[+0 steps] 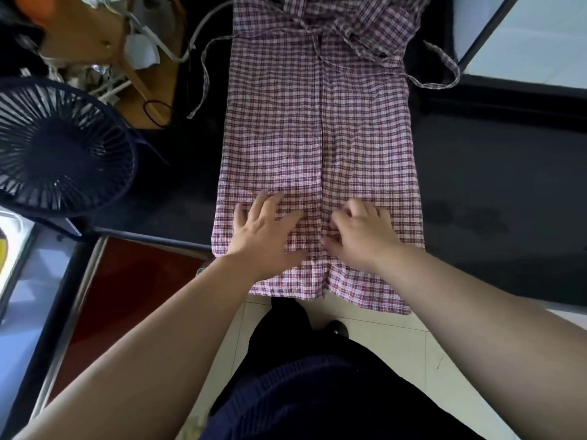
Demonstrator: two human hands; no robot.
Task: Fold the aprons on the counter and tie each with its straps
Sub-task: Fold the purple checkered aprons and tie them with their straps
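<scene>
Nearest, hem: the near end of the apron [279, 138] hangs over the edge of the bench [476, 192], just behind both wrists, on the person's side.
Left grip: the left grip [266, 230] lies flat on the cloth, fingers straight and spread apart, pressing down just left of the centre line.
Right grip: the right grip [362, 233] rests on the cloth just right of that line. Its fingers are bent at the knuckles with the tips against the fabric; whether they pinch any cloth cannot be told.
Between the grips: two long folded edges meet in a straight line running away from the thumbs.
Apron look: small check in dark red, maroon and white, slightly crinkled, folded lengthwise into a long narrow panel.
Apron place: flat on the dark bench, under both grips and stretching far beyond the fingertips.
Left strap: the left strap [205, 74] loops loose on the bench, far beyond and left of the left grip.
Right strap: the right strap [452, 69] curves off the far right side, well beyond the right grip.
Far end: the checked cloth is bunched and rumpled there.
Fan: a dark fan [57, 144] stands left of the left grip, apart from the apron.
</scene>
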